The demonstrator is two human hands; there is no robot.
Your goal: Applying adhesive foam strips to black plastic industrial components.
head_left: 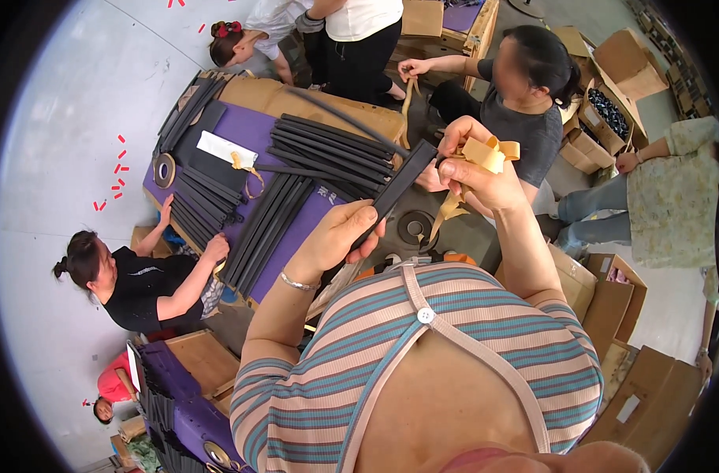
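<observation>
Two hands raised over the desk, both closed on things. Left hand clamped around the lower end of a flat black strip, thumb on top. Right hand pinching the strip's upper end and gripping crumpled tan tape, a loose tail hanging below. Strip held tilted, up to the right, above the purple-covered desk. Bundles of black strips stacked on that cover, well apart from the hands. Tape roll near the desk's left edge. Cardboard boxes at right.
</observation>
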